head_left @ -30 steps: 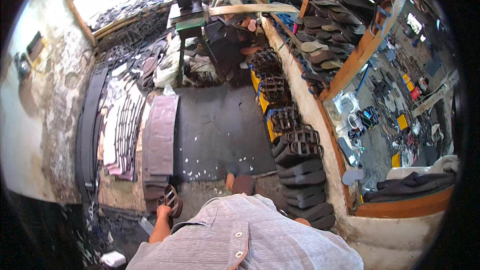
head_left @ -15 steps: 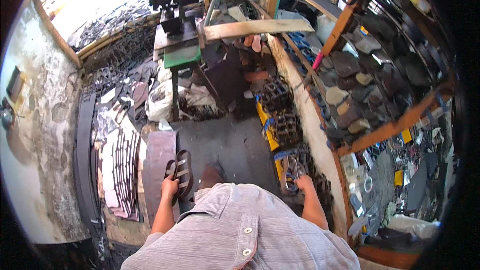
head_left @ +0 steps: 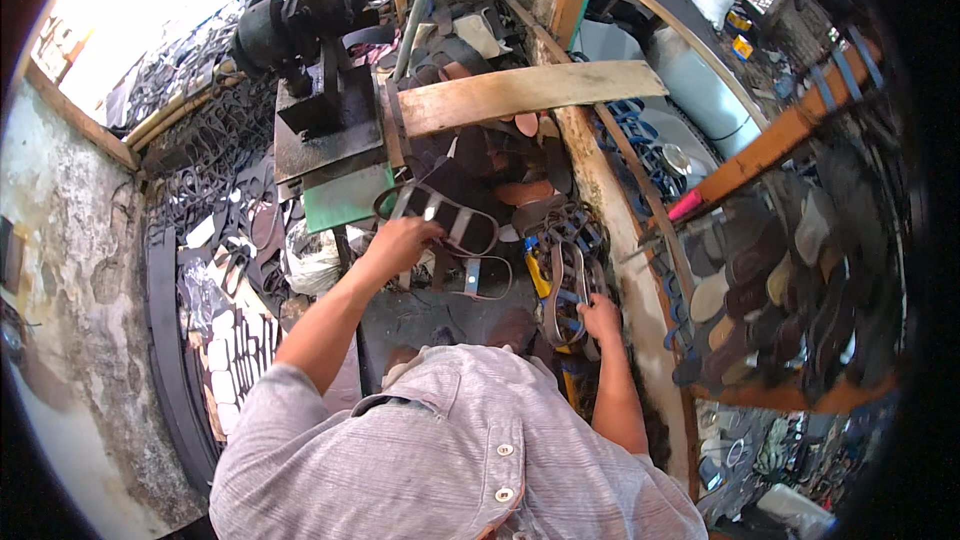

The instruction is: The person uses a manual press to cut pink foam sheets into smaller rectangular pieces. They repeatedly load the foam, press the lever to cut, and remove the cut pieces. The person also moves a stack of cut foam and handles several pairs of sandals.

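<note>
A Firm Grip on Either Side in a Crowded Workshop

A person's left hand [head_left: 408,240] pinches dark strapped sandals [head_left: 465,222] by the edge, fingers curled over them; they hang just beyond the hand and to its right, one loop below the other. The right hand [head_left: 600,317] closes on the near right side of another strapped sandal [head_left: 567,292], which stands tilted just left of the hand.

Beyond the right hand lie more dark sandals [head_left: 575,225], with a yellow strip [head_left: 537,268] to its left. Just beyond the left hand, to its left, sits a green panel [head_left: 345,198]; farther off, a dark machine [head_left: 275,32] stands on a grimy surface [head_left: 292,158]. A wooden plank [head_left: 530,93] stretches across, ahead of both hands. To the right of the right hand runs a low wall [head_left: 608,175], and past it hangs a crowd of soles [head_left: 750,275]. Black-and-white strips [head_left: 240,350] lie well to the left hand's near left, short of a stained wall [head_left: 75,240].
</note>
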Tool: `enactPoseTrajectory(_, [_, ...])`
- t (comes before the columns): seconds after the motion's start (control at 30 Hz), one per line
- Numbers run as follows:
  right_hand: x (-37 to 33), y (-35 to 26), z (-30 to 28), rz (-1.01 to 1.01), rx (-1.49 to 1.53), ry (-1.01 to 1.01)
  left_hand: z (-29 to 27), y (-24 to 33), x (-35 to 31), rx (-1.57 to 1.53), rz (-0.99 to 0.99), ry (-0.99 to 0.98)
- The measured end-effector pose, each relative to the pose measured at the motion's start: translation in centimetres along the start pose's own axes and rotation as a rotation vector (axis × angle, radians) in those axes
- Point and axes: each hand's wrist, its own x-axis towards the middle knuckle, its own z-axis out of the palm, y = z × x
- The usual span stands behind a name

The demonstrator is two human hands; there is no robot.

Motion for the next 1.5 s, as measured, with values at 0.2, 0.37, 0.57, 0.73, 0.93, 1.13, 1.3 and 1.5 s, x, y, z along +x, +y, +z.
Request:
enactPoseTrajectory(0.2, [16.9,-11.1,-7.1,-0.085,0.013,-0.073,-0.2,-7.0,20.3,0.287,0.262,-0.054])
enactPoseTrajectory(0.37, [31.4,-21.4,-11.3,-0.298,-0.183,0.052,0.2,-15.0,34.4,0.252,0.342,-0.171])
enactPoseTrajectory(0.57, [45.3,-28.9,-10.9,-0.402,-0.346,0.074,1.7,-22.1,44.3,0.400,0.433,-0.149])
enactPoseTrajectory(0.73, [50.7,-31.1,-9.3,-0.390,-0.372,0.112,3.5,-23.1,44.1,0.298,0.237,0.064])
enactPoseTrajectory(0.93, [47.2,-33.7,-6.5,-0.568,-0.217,0.540,7.7,-17.6,37.8,-0.174,-0.946,0.566])
enactPoseTrajectory(1.13, [43.7,-38.5,0.1,-0.822,-0.225,0.185,8.8,-18.1,37.0,-0.476,-1.012,0.538])
enactPoseTrajectory(1.3, [44.0,-37.7,0.9,-0.852,-0.164,0.185,6.4,-21.6,35.5,-0.366,-0.963,0.357])
enactPoseTrajectory(1.5, [44.8,-37.2,0.8,-0.832,-0.133,0.165,4.7,-26.3,35.7,-0.120,-0.768,0.065])
